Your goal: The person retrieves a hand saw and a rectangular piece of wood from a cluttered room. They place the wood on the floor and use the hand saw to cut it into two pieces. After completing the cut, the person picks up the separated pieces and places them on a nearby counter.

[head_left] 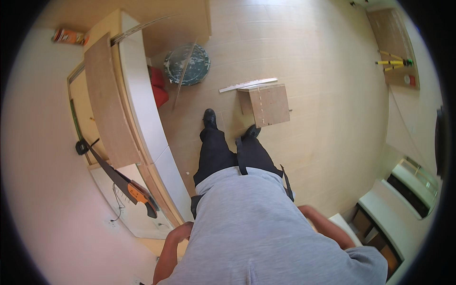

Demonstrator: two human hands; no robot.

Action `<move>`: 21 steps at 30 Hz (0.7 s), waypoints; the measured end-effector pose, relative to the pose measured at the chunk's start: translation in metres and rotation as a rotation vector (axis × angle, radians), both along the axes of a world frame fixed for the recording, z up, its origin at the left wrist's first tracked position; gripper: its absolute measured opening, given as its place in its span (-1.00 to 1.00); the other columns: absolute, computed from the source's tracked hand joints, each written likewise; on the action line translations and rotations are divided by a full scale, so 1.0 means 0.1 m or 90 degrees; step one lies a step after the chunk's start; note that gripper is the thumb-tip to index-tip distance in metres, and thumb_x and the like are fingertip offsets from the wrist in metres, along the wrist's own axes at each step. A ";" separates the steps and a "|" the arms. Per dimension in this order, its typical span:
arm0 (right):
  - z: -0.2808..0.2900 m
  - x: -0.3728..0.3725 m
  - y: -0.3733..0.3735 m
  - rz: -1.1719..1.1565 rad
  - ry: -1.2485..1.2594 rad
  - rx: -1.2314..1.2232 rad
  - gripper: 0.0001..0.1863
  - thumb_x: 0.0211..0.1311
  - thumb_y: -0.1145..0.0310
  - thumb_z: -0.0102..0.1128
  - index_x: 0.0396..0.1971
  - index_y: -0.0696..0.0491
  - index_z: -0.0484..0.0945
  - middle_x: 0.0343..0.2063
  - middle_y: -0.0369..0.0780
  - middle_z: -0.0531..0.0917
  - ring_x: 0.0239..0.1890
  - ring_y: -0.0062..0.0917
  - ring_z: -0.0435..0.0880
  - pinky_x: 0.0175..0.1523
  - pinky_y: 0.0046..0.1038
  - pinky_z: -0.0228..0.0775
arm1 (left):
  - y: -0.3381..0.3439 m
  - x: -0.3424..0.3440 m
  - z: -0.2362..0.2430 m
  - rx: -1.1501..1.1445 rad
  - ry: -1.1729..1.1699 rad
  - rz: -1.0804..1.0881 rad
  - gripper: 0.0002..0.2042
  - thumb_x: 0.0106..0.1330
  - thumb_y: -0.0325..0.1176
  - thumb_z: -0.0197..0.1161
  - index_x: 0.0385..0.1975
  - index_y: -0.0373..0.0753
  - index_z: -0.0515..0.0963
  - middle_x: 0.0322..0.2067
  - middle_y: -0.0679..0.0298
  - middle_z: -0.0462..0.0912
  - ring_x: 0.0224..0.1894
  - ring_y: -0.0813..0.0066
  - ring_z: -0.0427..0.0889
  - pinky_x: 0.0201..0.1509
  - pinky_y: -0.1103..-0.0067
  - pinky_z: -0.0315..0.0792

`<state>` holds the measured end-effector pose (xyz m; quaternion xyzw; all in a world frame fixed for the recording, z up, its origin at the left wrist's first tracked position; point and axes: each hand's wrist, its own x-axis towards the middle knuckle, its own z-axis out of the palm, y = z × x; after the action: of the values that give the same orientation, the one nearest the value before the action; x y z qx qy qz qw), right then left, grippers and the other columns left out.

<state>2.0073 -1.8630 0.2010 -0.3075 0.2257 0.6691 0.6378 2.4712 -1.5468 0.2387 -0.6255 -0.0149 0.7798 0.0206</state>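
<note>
Both my arms hang down along my sides. My left hand (183, 231) is at my left hip, beside the edge of the wooden cabinet (109, 104); its fingers are hidden, so what it holds, if anything, cannot be seen. On the right, my forearm (327, 230) runs in behind my grey shirt at the hip, which covers the right hand. Nearest to the left hand lies a handsaw (126, 183) with an orange and black handle, slanting across the cabinet. A black tape measure (82, 147) rests at the far end of its blade.
Ahead stands a small wooden box (270, 105) by my right shoe, a pale strip (247, 85) behind it. A paint-spotted dark bucket (187, 65) and a red item (158, 88) are beside the cabinet. A yellow tripod-like thing (394, 62) is at far right, white-topped furniture (380, 209) at near right.
</note>
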 end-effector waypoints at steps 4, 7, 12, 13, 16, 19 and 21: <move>0.13 -0.21 0.65 -0.094 0.007 -0.131 -0.43 0.26 0.22 0.46 0.30 -0.10 0.69 0.13 -0.17 0.80 0.16 -0.29 0.76 0.07 -0.19 0.74 | 0.22 0.03 0.03 0.012 -0.052 0.652 -0.48 0.59 0.01 0.23 0.37 -0.19 0.50 -0.15 0.17 0.80 -0.23 0.37 0.74 -0.10 0.36 0.64; 0.13 -0.31 0.79 -0.130 0.023 -0.218 -0.44 0.25 0.22 0.46 0.28 -0.09 0.69 0.12 -0.16 0.80 0.16 -0.29 0.77 0.07 -0.18 0.73 | 0.46 0.20 -0.02 -0.037 -0.017 0.688 -0.35 0.58 0.06 0.26 0.53 -0.11 0.31 -0.07 0.14 0.79 -0.15 0.32 0.74 -0.04 0.34 0.63; 0.10 -0.51 1.00 -0.167 0.048 -0.311 -0.44 0.23 0.23 0.47 0.27 -0.08 0.70 0.12 -0.15 0.81 0.15 -0.29 0.77 0.07 -0.18 0.72 | 0.63 0.29 -0.14 -0.103 -0.020 0.619 -0.47 0.59 -0.04 0.25 0.43 -0.17 0.46 0.00 0.13 0.80 -0.03 0.20 0.75 0.11 0.30 0.62; 0.10 -0.55 1.04 -0.172 0.053 -0.323 -0.44 0.23 0.23 0.47 0.26 -0.08 0.71 0.12 -0.15 0.81 0.15 -0.29 0.77 0.07 -0.18 0.72 | 0.60 0.25 -0.15 -0.104 -0.035 0.602 -0.47 0.59 -0.04 0.25 0.43 -0.18 0.47 0.00 0.13 0.80 -0.03 0.20 0.75 0.10 0.31 0.62; 0.07 -0.64 1.12 -0.190 0.067 -0.354 -0.45 0.22 0.24 0.47 0.25 -0.07 0.71 0.11 -0.15 0.81 0.15 -0.29 0.77 0.08 -0.18 0.72 | 0.41 0.11 -0.15 -0.098 -0.072 0.539 -0.49 0.58 -0.06 0.26 0.41 -0.18 0.48 -0.02 0.13 0.81 -0.04 0.21 0.76 0.10 0.31 0.62; 0.04 -0.71 1.18 -0.203 0.081 -0.379 -0.45 0.21 0.24 0.47 0.24 -0.07 0.72 0.11 -0.14 0.81 0.14 -0.29 0.77 0.08 -0.17 0.71 | 0.11 -0.02 -0.16 -0.101 -0.092 0.479 -0.50 0.57 -0.08 0.26 0.39 -0.18 0.50 -0.03 0.13 0.81 -0.05 0.22 0.76 0.09 0.32 0.62; 0.03 -0.76 1.22 -0.209 0.088 -0.390 -0.45 0.20 0.25 0.48 0.23 -0.06 0.72 0.10 -0.14 0.81 0.14 -0.29 0.77 0.08 -0.17 0.71 | -0.09 -0.07 -0.18 -0.109 -0.103 0.447 -0.51 0.57 -0.09 0.27 0.38 -0.19 0.51 -0.04 0.13 0.81 -0.05 0.22 0.76 0.08 0.32 0.62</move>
<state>1.9313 -1.7407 0.2036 -0.3983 0.5045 0.4784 0.5983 2.4645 -1.5563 0.2210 -0.6416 -0.1650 0.6856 -0.3017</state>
